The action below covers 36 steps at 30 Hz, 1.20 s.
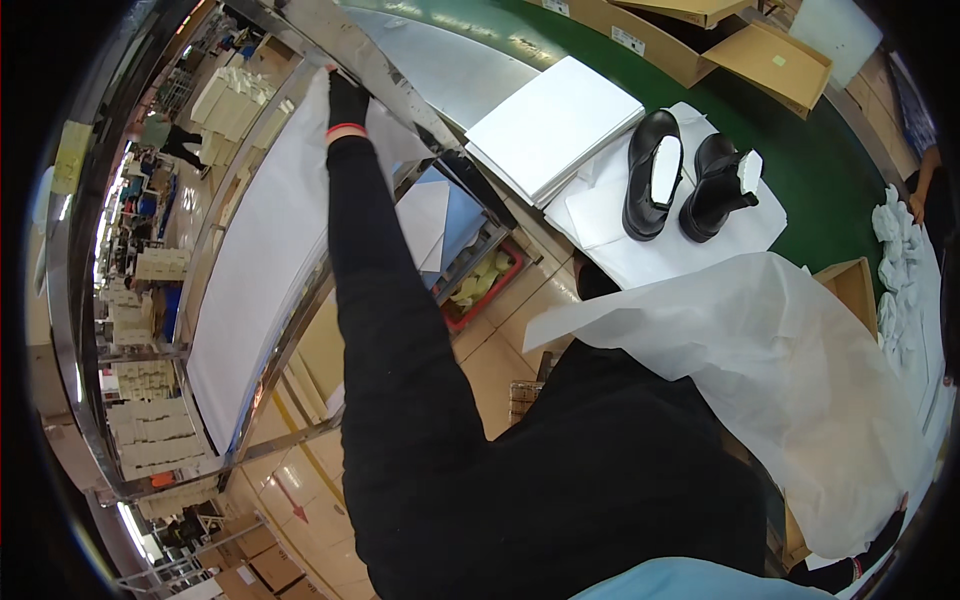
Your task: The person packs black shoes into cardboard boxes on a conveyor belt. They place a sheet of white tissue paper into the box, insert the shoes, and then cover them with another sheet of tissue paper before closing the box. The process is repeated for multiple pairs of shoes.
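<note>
My left arm stretches far to the upper left. My left hand (347, 103), in a dark covering with a red band at the wrist, is closed at the edge of a white paper sheet (265, 225) on a rack; most of its fingers are hidden. My right hand (888, 532) is low at the right rim, by the lower edge of a large translucent tissue sheet (765, 350). Its fingers are too small to read. Two black shoes (655, 180) with white inserts stand on white paper (610, 235), beside a white stack (555, 125).
A metal rack frame (390, 85) crosses the upper left. Below it sits a red-rimmed bin (487, 305). The green surface (800, 190) beyond the shoes carries an open brown carton (770, 70). Crumpled white paper bundles (893, 240) lie at right, near another person's arm (928, 175).
</note>
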Tool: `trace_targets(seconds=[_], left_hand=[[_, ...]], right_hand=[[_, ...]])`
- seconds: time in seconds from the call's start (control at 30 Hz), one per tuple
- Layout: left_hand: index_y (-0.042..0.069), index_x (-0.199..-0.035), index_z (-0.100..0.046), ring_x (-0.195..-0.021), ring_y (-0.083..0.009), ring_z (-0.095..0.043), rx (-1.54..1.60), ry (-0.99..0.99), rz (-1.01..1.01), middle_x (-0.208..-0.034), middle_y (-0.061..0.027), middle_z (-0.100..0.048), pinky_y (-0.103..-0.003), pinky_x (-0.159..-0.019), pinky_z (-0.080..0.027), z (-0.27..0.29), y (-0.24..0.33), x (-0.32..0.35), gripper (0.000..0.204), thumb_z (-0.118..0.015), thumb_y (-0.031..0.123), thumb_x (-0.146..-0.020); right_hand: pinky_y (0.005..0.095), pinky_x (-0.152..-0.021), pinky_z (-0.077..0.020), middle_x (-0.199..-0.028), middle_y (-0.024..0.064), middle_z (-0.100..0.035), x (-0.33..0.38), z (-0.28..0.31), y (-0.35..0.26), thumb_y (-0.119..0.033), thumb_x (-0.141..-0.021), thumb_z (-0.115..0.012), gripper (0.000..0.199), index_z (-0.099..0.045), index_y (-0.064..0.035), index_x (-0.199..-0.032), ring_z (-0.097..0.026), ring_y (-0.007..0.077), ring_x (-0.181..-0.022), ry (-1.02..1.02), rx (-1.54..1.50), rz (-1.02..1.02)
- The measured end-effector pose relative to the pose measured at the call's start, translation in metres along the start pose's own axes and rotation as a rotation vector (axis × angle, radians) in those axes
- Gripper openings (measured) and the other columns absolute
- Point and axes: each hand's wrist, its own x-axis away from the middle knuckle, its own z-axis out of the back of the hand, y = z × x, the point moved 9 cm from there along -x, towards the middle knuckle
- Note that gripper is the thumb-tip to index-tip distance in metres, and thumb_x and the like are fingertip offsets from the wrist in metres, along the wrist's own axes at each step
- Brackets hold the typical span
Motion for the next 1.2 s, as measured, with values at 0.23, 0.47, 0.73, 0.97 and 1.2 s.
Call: trace_targets(seconds=[0.23,0.47,0.73,0.97,1.2], left_hand=[[-0.003,-0.113,-0.058,-0.096,-0.0321,-0.062,0.126,0.477,0.083,-0.102,-0.0233,-0.064,-0.042,-0.082,-0.051,0.101,0.041,0.019,0.038,-0.054,0.027,-0.09],[-0.006,-0.11,-0.058,-0.089,-0.0248,-0.064,1.051,0.803,-0.474,-0.097,-0.0189,-0.065,-0.037,-0.078,-0.053,0.244,0.305,0.119,0.041,-0.041,0.029,-0.098],[0.003,-0.148,-0.025,-0.082,-0.0296,-0.065,0.287,-0.703,-0.951,-0.087,-0.0112,-0.065,-0.059,-0.106,-0.023,-0.024,0.581,0.182,0.104,-0.081,0.036,-0.067],[0.016,-0.129,-0.056,-0.091,-0.0326,-0.065,0.183,-0.53,-1.036,-0.099,-0.0138,-0.067,-0.042,-0.075,-0.051,-0.066,0.65,0.034,0.058,-0.065,0.007,-0.072],[0.015,-0.114,-0.064,-0.103,-0.0279,-0.063,0.193,-0.566,-1.081,-0.11,-0.0083,-0.067,-0.038,-0.089,-0.049,-0.169,0.783,-0.025,0.037,-0.068,0.015,-0.076]], right_hand=[[0.0272,-0.103,-0.0375,-0.128,0.0088,-0.058,0.027,0.153,0.12,-0.027,-0.102,-0.041,0.043,-0.05,-0.0006,-0.134,-0.053,0.0152,-0.116,0.331,0.124,-0.158],[0.025,-0.102,-0.0375,-0.127,0.0082,-0.059,0.091,0.301,0.298,-0.025,-0.102,-0.04,0.041,-0.05,-0.0012,-0.134,-0.054,0.0134,-0.115,0.382,0.204,-0.413],[0.0229,-0.103,-0.0345,-0.128,0.0033,-0.055,0.137,0.324,0.374,-0.022,-0.103,-0.037,0.04,-0.048,-0.007,-0.139,-0.049,0.009,-0.117,0.269,-0.014,-0.475],[0.0238,-0.1,-0.0384,-0.128,0.0031,-0.055,0.241,0.328,0.403,-0.023,-0.103,-0.038,0.04,-0.047,-0.0081,-0.14,-0.052,0.0103,-0.112,0.455,-0.243,-0.654],[0.0295,-0.094,-0.0464,-0.124,0.0082,-0.059,0.322,0.308,0.471,-0.021,-0.098,-0.044,0.04,-0.049,-0.0077,-0.135,-0.059,0.019,-0.107,0.552,-0.266,-0.703]])
